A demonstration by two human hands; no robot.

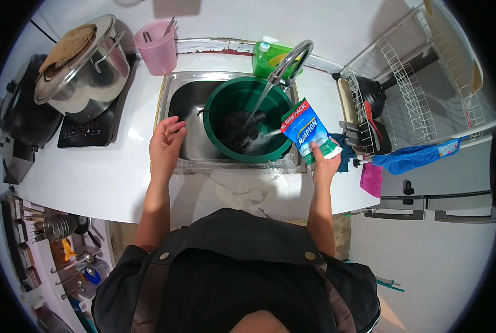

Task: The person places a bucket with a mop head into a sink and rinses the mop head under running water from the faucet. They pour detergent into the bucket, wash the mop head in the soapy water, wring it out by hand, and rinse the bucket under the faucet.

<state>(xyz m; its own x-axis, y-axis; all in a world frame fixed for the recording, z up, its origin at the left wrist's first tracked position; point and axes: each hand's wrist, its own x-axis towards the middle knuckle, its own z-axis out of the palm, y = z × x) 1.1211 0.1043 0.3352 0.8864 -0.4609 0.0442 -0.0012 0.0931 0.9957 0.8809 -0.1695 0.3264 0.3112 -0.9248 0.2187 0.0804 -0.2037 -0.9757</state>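
My right hand (324,164) grips the lower end of a blue, red and green packet (309,131), which is tilted over the right side of a green basin (284,147). White powder streams from the packet's left corner into the basin. Inside the basin lies dark cloth (238,129), and water runs onto it from the curved faucet (299,55). The basin sits in a steel sink (188,105). Left of the basin, my left hand (169,136) is raised near the sink's left edge, empty, with its fingers apart and slightly curled.
A large lidded pot (101,72) stands on a black induction cooker (87,133) at left. Behind the sink are a pink cup (158,50) and a green sponge holder (263,60). At right stands a white dish rack (403,66) with a blue cloth (411,160).
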